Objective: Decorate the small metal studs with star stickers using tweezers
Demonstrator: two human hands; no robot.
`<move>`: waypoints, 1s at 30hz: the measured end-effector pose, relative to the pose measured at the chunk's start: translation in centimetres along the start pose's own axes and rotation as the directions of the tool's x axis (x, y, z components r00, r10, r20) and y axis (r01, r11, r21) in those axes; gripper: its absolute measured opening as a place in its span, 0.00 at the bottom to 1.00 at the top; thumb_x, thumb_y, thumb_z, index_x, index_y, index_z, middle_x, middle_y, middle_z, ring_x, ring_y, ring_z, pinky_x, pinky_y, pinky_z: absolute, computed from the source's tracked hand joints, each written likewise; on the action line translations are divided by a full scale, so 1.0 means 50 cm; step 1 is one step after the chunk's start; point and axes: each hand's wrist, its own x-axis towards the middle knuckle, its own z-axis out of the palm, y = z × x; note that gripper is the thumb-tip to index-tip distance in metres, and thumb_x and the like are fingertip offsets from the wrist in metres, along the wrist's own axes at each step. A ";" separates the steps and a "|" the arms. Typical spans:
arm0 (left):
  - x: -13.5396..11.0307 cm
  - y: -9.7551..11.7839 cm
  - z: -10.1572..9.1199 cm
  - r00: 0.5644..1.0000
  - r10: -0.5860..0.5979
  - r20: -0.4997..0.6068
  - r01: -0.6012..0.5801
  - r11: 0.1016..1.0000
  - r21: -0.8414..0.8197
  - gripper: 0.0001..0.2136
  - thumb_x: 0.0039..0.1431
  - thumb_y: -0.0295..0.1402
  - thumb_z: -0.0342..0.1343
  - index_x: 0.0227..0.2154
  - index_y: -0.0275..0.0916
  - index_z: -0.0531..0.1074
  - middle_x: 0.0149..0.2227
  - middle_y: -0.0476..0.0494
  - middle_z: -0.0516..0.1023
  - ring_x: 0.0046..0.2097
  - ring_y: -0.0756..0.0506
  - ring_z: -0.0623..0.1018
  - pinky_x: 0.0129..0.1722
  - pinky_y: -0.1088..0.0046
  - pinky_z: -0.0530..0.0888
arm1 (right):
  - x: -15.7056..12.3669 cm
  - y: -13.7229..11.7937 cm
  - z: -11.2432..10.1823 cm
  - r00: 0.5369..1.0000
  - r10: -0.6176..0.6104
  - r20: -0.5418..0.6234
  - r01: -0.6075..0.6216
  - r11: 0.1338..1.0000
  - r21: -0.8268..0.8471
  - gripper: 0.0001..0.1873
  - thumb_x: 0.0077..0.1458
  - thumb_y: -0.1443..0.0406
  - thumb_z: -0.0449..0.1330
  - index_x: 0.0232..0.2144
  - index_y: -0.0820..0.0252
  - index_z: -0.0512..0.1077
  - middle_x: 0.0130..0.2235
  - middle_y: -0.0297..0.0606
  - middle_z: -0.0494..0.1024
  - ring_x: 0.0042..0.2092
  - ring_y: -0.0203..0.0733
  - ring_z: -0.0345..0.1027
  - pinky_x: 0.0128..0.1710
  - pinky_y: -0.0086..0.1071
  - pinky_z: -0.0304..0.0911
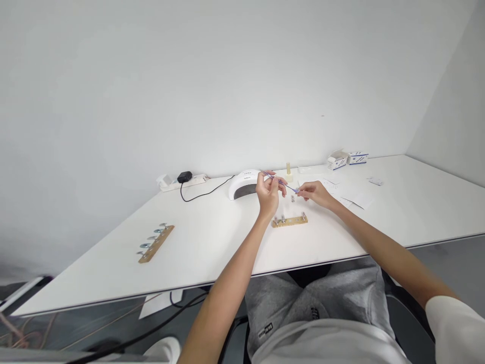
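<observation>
My left hand (269,192) is closed on a slim brush (287,186) with a bluish shaft, which slants down to the right. The brush's tip meets a small blue-violet piece, perhaps a nail tip (296,190), pinched in the fingers of my right hand (315,193). Its exact shape is too small to make out. Below the hands lies a short wooden strip (291,221) with several small metallic stands on it. One small silvery stand (292,198) is apart from that strip, just under the gap between my hands.
A white nail lamp (242,183) is left of my hands, its cord leading to a black adapter (184,177) on a power strip (189,182). Another wooden strip (156,244) bears several nail tips. Papers (354,198) and small boxes (337,159) lie right.
</observation>
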 end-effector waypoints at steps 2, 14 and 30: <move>0.000 -0.001 -0.001 1.000 0.003 0.002 -0.003 1.000 -0.002 0.16 0.57 0.44 0.56 0.36 0.41 0.57 0.25 0.53 0.73 0.17 0.55 0.68 0.19 0.79 0.67 | -0.001 -0.002 -0.001 1.000 -0.002 0.005 0.002 1.000 0.000 0.12 0.43 0.58 0.64 0.23 0.63 0.75 0.21 0.34 0.71 0.23 0.33 0.61 0.26 0.30 0.59; 0.006 0.002 -0.007 0.999 0.011 -0.047 -0.010 1.000 0.016 0.15 0.57 0.43 0.55 0.36 0.41 0.56 0.24 0.53 0.72 0.17 0.55 0.68 0.18 0.79 0.67 | 0.008 0.022 0.000 0.998 -0.008 0.067 0.009 1.000 -0.015 0.15 0.43 0.56 0.65 0.28 0.63 0.77 0.25 0.37 0.76 0.23 0.33 0.62 0.25 0.29 0.60; 0.011 -0.001 -0.017 0.996 0.005 -0.089 -0.003 1.000 0.024 0.14 0.57 0.41 0.55 0.35 0.41 0.56 0.24 0.53 0.72 0.17 0.55 0.68 0.17 0.79 0.67 | 0.030 0.077 -0.009 0.987 0.159 0.036 -0.158 0.987 -0.028 0.06 0.37 0.68 0.66 0.24 0.63 0.77 0.26 0.37 0.79 0.27 0.36 0.72 0.33 0.29 0.68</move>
